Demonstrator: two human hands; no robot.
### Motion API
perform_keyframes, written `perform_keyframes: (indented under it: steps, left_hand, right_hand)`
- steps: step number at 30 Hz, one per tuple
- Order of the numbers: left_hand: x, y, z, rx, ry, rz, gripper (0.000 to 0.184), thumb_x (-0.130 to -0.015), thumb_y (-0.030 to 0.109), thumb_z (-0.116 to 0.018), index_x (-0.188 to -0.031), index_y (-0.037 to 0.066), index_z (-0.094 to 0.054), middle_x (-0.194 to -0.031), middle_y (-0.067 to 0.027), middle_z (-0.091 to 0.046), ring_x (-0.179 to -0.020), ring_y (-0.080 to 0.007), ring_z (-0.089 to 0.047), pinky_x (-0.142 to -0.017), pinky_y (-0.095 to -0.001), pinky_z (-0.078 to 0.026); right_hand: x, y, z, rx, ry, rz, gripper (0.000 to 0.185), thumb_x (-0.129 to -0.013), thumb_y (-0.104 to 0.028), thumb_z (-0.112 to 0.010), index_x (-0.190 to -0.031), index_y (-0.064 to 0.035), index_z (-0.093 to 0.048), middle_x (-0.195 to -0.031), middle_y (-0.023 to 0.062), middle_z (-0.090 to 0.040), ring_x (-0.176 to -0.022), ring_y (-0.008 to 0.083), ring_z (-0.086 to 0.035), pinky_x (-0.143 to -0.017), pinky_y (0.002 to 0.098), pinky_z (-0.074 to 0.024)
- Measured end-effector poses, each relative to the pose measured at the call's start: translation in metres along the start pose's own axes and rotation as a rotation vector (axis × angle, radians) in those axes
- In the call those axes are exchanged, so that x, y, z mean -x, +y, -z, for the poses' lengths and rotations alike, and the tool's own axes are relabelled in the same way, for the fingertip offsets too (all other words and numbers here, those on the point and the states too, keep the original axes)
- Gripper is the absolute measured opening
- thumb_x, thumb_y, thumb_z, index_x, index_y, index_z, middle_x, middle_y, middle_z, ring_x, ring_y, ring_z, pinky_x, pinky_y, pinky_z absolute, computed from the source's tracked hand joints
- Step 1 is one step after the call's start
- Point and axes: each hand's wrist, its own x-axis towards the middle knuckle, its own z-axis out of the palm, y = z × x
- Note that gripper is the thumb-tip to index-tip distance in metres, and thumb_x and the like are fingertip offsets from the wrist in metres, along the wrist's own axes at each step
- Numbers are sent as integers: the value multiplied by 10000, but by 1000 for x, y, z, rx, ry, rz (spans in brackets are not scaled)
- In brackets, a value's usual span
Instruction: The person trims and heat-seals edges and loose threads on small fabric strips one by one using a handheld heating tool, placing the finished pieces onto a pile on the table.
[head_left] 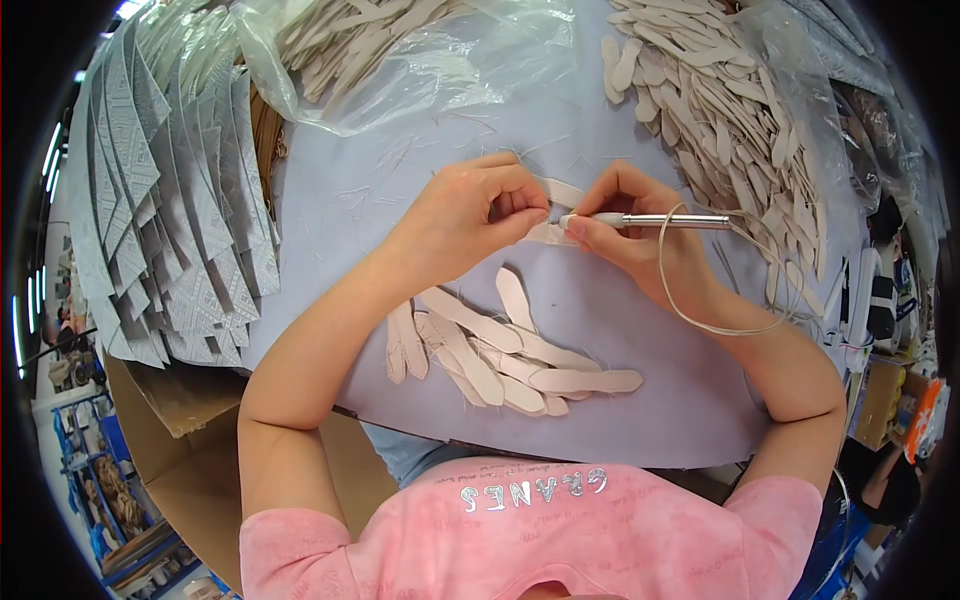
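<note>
In the head view, my left hand (475,210) is closed in a pinch above the tabletop; what its fingertips hold is too small to make out. Beige strap pieces (550,235) show just under and behind the fingertips, partly covered by both hands. My right hand (640,235) grips a silver pen-shaped tool (680,221) with a white front end and a thin cord. The tool's tip points left, close to my left fingertips. Nearer my body lies a loose pile of beige strap pieces (490,350), some with loose threads.
A large heap of beige strap pieces (720,110) lies at the right rear, another (350,40) at the back beside clear plastic film (440,85). Patterned grey sheets (180,200) are stacked at left. The tool's cord (705,328) loops over my right forearm. Thread scraps (390,165) litter the tabletop.
</note>
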Motion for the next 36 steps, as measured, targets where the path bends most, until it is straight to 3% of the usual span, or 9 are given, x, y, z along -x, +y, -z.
perform_keyframes:
  steps: [10, 14, 17, 19, 22, 26, 29, 34, 36]
  left_hand:
    - [2, -1, 4, 54, 23, 52, 76, -849, 69, -699, -871, 14, -653, -812, -59, -588, -668, -172, -591, -622, -308, -492]
    - [13, 9, 5, -266, -53, -84, 134, -822, 78, -724, -883, 25, -617, -851, -69, -585, -703, -229, -608, -648, -338, -501]
    - [17, 7, -3, -495, 116, -370, 184, -788, 91, -744, -865, 44, -584, -877, -70, -577, -759, -267, -613, -677, -374, -509]
    - [17, 4, -4, -436, 85, -308, 189, -781, 92, -746, -861, 49, -581, -875, -66, -573, -766, -263, -613, -679, -375, -510]
    - [15, 1, -3, -320, 19, -186, 199, -767, 95, -752, -853, 58, -576, -871, -59, -566, -780, -254, -613, -684, -378, -513]
    - [9, 2, -2, -302, -71, -241, 192, -779, 92, -742, -857, 69, -567, -862, -56, -568, -790, -247, -613, -678, -373, -511]
    - [6, -7, -5, -346, -40, -432, 224, -756, 60, -767, -882, 75, -582, -869, -52, -560, -674, -195, -614, -604, -327, -513]
    - [12, 0, 3, -213, -148, -212, 196, -764, 68, -710, -892, 65, -562, -867, -65, -545, -777, -231, -607, -670, -368, -511]
    - [16, 6, -8, -416, 10, -379, 205, -752, 62, -706, -890, 42, -555, -864, -73, -530, -764, -230, -600, -664, -366, -512]
  right_hand:
    - [-1, -1, 0, -47, 16, 14, 135, -894, -76, -700, -876, -37, -572, -788, 23, -621, -708, 51, -550, -674, 212, -479]
    - [-1, -9, 7, -334, 99, -12, 130, -903, -91, -684, -871, -40, -568, -789, 33, -616, -709, 66, -566, -732, 230, -511]
    - [1, -14, 9, -332, 76, 72, 139, -894, -101, -690, -866, -45, -565, -783, 34, -611, -705, 72, -564, -709, 230, -497]
    - [1, -14, 10, -329, 60, 108, 144, -889, -106, -693, -864, -48, -564, -780, 35, -609, -702, 76, -562, -697, 230, -490]
    - [0, -12, 10, -65, -34, -85, 172, -862, -118, -719, -857, -55, -559, -784, 37, -624, -688, 75, -556, -646, 226, -452]
    - [-2, -10, 11, -91, -72, -116, 193, -842, -127, -737, -850, -61, -556, -788, 40, -641, -673, 72, -549, -611, 219, -412]
    - [-3, -9, 12, -76, -84, -105, 196, -841, -128, -738, -848, -63, -554, -789, 41, -650, -666, 70, -545, -612, 219, -413]
    - [-2, -9, 13, -104, -88, -102, 197, -840, -127, -739, -845, -64, -553, -788, 38, -652, -660, 67, -541, -601, 217, -409]
    - [-4, -6, 14, -146, -78, -99, 197, -840, -127, -740, -843, -64, -554, -780, 32, -645, -656, 65, -538, -595, 215, -406]
